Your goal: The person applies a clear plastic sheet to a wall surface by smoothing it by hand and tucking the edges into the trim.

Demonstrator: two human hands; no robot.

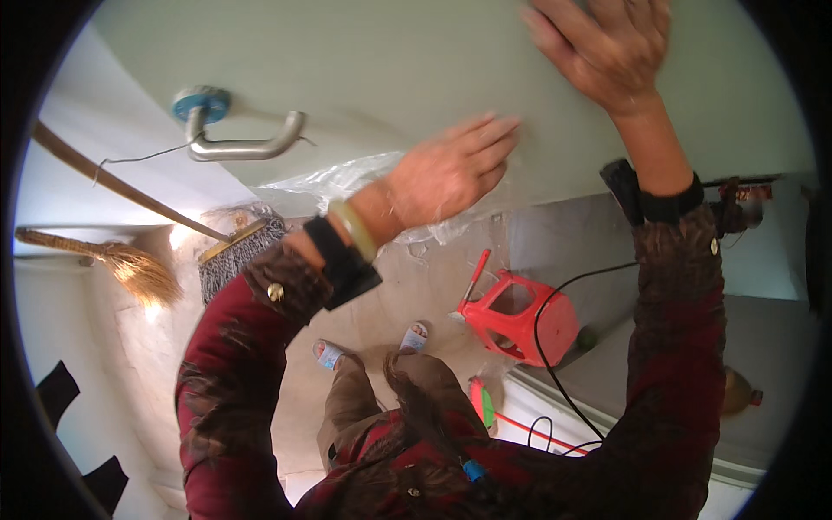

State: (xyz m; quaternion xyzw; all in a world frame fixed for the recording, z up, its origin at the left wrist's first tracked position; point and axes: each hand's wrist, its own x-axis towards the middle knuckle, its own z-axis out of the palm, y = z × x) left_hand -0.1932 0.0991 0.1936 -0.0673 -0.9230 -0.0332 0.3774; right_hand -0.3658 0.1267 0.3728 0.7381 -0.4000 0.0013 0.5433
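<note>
My left hand [448,172] lies over a pale green panel [403,71], fingers stretched out and slightly blurred, holding nothing that shows. A clear plastic film [344,182] hangs along the panel's lower edge, partly behind this hand. Higher up on the right, my right hand [608,55] is against or just above the same panel, its fingers spread and cut off by the picture's top edge; contact cannot be told. Left of my hands, a bent metal handle [240,149] stands out from the panel on a round blue base, with a thin wire around it.
A mop [240,250] and a straw broom [140,270] are at the left. On the floor [390,286] lies a red plastic stool [530,315] on its side, beside a red-handled tool [476,276]. A black cable [539,331] runs past the stool to the right arm.
</note>
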